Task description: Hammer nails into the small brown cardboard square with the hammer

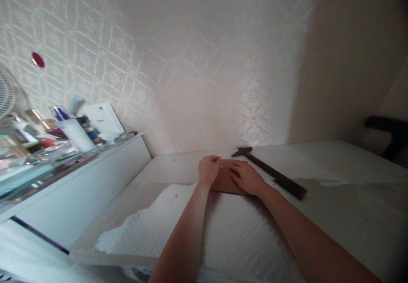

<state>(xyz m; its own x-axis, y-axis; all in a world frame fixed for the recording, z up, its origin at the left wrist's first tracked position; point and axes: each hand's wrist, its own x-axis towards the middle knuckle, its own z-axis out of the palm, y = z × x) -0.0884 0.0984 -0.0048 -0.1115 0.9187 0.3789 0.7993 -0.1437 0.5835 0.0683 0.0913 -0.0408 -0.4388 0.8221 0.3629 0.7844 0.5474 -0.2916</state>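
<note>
A flat brown piece (227,184), like cardboard or thin board, lies on a white quilted sheet (153,219) on the table. My left hand (208,170) is at its left edge, with thumb and fingers pinched together; whatever is between them is too small to make out. Stretched fingers of my right hand (250,177) rest on the right part of the brown piece. Between the hands, a small pale, shiny detail shows on its surface, too blurred to name. Just beyond my right hand lies a hammer (270,170), its dark head toward the wall and its handle slanting toward the right.
On the left, a white cabinet (95,181) stands higher than the table (344,164). Its top is crowded with bottles, a white cylindrical container (76,134) and a white box (103,119). A patterned wall borders the back, and a dark chair part (390,132) shows at right.
</note>
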